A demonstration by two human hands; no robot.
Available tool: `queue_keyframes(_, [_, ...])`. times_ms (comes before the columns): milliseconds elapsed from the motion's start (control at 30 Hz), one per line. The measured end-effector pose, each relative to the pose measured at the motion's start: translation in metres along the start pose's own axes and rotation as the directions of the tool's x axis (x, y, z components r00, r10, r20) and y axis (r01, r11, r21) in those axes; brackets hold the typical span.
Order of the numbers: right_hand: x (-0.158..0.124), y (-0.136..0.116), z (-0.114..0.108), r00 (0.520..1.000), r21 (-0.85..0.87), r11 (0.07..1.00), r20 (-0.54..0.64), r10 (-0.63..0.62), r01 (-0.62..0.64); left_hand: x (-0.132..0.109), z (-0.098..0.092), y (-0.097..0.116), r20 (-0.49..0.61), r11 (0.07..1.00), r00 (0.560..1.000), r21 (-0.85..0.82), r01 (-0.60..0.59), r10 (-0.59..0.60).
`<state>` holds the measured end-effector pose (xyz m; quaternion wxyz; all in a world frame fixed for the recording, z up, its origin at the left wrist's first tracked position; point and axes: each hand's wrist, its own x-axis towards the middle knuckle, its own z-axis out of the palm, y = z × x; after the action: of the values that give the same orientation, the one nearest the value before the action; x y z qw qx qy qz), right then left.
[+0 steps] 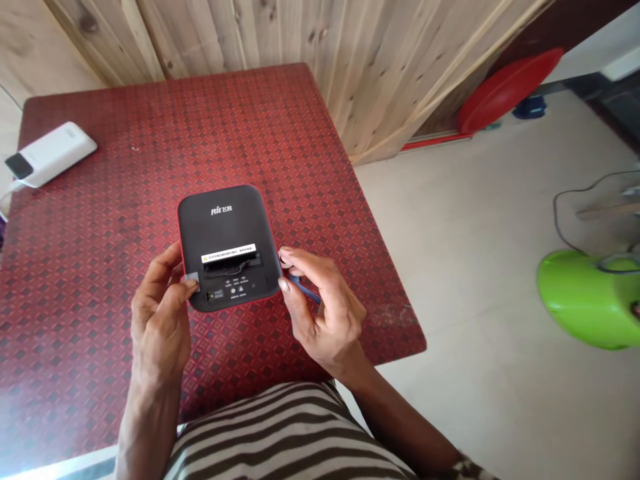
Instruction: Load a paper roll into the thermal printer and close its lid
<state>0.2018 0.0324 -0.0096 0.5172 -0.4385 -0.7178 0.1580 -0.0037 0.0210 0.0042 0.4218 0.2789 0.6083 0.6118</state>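
Observation:
A black receipt printer (225, 227) with a red rim and white lettering lies near the front of the red patterned table. Across its slot runs a white warning label (229, 254). My left hand (163, 307) grips the left edge, its thumb pressing a small greyish tab (192, 280) at the lower left corner. At the right edge, my right hand (325, 303) has its thumb and fingertips against the printer's side. Something thin and blue (304, 288) shows beneath those fingers; its kind is partly hidden.
On the left of the red table (200, 133) lies a white power bank (60, 153) with a cable. Wood panelling (345, 73) stands behind. A green stool (585, 300), a dark cord and a red round object (510, 93) are to the right.

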Motion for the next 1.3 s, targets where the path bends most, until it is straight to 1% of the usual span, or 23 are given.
queue_keyframes(167, [0.004, 0.002, -0.001, 0.998, 0.000, 1.000, -0.052, -0.016, 0.016, 0.000, 0.005, 0.001, -0.006, 0.999, 1.000, 0.030, 0.017, -0.017])
queue_keyframes(367, [0.006, 0.004, -0.002, 0.990, -0.018, 1.000, -0.143, 0.007, -0.010, -0.001, 0.005, -0.002, -0.029, 0.997, 0.999, 0.076, -0.032, 0.034])
queue_keyframes(467, [0.012, 0.004, -0.006, 0.992, -0.025, 0.999, -0.125, -0.030, 0.027, -0.002, 0.004, -0.004, 0.002, 0.996, 0.999, 0.077, -0.037, 0.037])
queue_keyframes(500, [0.016, 0.004, -0.006, 0.994, -0.029, 0.998, -0.094, -0.060, 0.057, -0.003, 0.004, -0.006, 0.011, 0.996, 0.999, 0.072, -0.044, 0.044])
queue_keyframes(567, [0.031, 0.006, -0.004, 0.991, -0.033, 0.991, 0.026, -0.130, 0.131, -0.003, 0.000, -0.011, 0.033, 0.994, 0.997, 0.077, -0.073, 0.071])
queue_keyframes(600, [0.042, 0.006, -0.002, 0.980, -0.041, 0.986, 0.116, -0.159, 0.164, -0.003, -0.002, -0.015, 0.046, 0.991, 0.994, 0.091, -0.098, 0.094])
queue_keyframes(633, [0.053, 0.006, 0.003, 0.957, -0.058, 0.979, 0.228, -0.177, 0.195, -0.003, -0.005, -0.019, 0.060, 0.986, 0.991, 0.110, -0.127, 0.121])
queue_keyframes(667, [0.066, 0.004, 0.008, 0.919, -0.085, 0.971, 0.351, -0.179, 0.222, -0.002, -0.007, -0.023, 0.075, 0.979, 0.986, 0.130, -0.159, 0.150])
queue_keyframes(700, [0.079, 0.002, 0.015, 0.863, -0.132, 0.960, 0.481, -0.155, 0.246, -0.001, -0.010, -0.028, 0.090, 0.971, 0.980, 0.148, -0.188, 0.176])
queue_keyframes(733, [0.091, -0.002, 0.023, 0.791, -0.182, 0.943, 0.601, -0.118, 0.279, 0.000, -0.013, -0.032, 0.103, 0.964, 0.975, 0.157, -0.213, 0.199])
queue_keyframes(767, [0.102, -0.006, 0.031, 0.721, -0.238, 0.922, 0.690, -0.060, 0.304, 0.001, -0.015, -0.036, 0.113, 0.960, 0.970, 0.160, -0.230, 0.214])
queue_keyframes(800, [0.111, -0.011, 0.039, 0.662, -0.287, 0.901, 0.749, -0.001, 0.326, 0.002, -0.018, -0.039, 0.122, 0.958, 0.968, 0.159, -0.238, 0.220])
queue_keyframes(833, [0.119, -0.016, 0.046, 0.617, -0.325, 0.883, 0.785, 0.052, 0.339, 0.003, -0.020, -0.042, 0.128, 0.958, 0.967, 0.158, -0.240, 0.221])
queue_keyframes(867, [0.124, -0.019, 0.053, 0.585, -0.351, 0.871, 0.806, 0.093, 0.344, 0.004, -0.021, -0.044, 0.133, 0.958, 0.967, 0.159, -0.238, 0.218])
queue_keyframes(900, [0.127, -0.022, 0.060, 0.569, -0.364, 0.865, 0.814, 0.115, 0.346, 0.005, -0.023, -0.045, 0.139, 0.959, 0.967, 0.160, -0.235, 0.214])
queue_keyframes(1000, [0.131, -0.021, 0.071, 0.556, -0.352, 0.869, 0.824, 0.111, 0.349, 0.005, -0.025, -0.046, 0.159, 0.963, 0.968, 0.158, -0.221, 0.196])
queue_keyframes(1100, [0.132, -0.016, 0.070, 0.554, -0.337, 0.864, 0.829, 0.084, 0.373, 0.004, -0.025, -0.044, 0.178, 0.969, 0.966, 0.125, -0.212, 0.189])
queue_keyframes(1133, [0.133, -0.015, 0.068, 0.549, -0.340, 0.858, 0.831, 0.083, 0.384, 0.003, -0.024, -0.043, 0.180, 0.971, 0.965, 0.115, -0.212, 0.189])
queue_keyframes(1200, [0.132, -0.017, 0.062, 0.558, -0.355, 0.847, 0.825, 0.084, 0.396, 0.003, -0.024, -0.042, 0.180, 0.972, 0.965, 0.109, -0.210, 0.188])
queue_keyframes(1300, [0.129, -0.025, 0.045, 0.597, -0.331, 0.869, 0.801, 0.052, 0.369, 0.003, -0.024, -0.040, 0.172, 0.970, 0.969, 0.135, -0.202, 0.178])
